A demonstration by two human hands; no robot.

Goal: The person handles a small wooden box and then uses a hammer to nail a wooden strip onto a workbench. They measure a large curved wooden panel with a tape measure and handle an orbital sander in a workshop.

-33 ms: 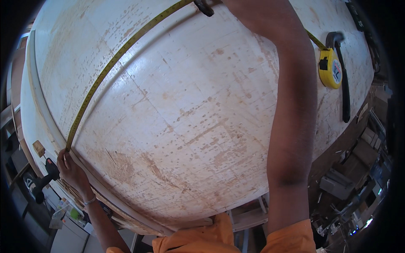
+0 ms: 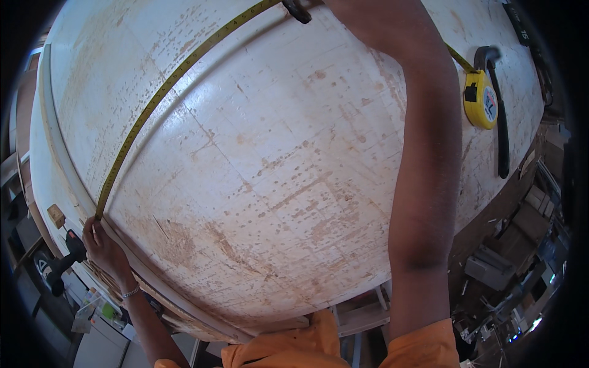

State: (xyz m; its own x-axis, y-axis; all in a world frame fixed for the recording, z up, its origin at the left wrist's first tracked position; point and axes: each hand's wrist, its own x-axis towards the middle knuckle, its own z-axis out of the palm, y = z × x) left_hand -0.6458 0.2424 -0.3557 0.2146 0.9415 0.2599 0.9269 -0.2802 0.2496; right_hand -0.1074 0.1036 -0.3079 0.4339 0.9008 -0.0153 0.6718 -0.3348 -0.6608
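Observation:
The yellow blade point(image 2: 149, 109) of a tape measure stretches in a curve over the worn white tabletop point(image 2: 257, 153). My left hand point(image 2: 107, 248) pinches the blade's end at the strip along the table's left edge. My right arm reaches far across the table. Only part of my right hand point(image 2: 362, 18) shows at the top edge, its fingers cut off by the picture. Beside it is a dark object point(image 2: 297, 11) whose kind I cannot make out. The yellow tape case point(image 2: 480, 101) lies to the right of my forearm, with blade running from it behind the arm.
A hammer point(image 2: 500, 110) with a black handle lies right against the tape case. A cordless drill point(image 2: 66, 260) is off the left edge, near my left hand. A raised pale strip point(image 2: 61, 144) borders the table. Boxes and scraps point(image 2: 491, 264) clutter the lower right.

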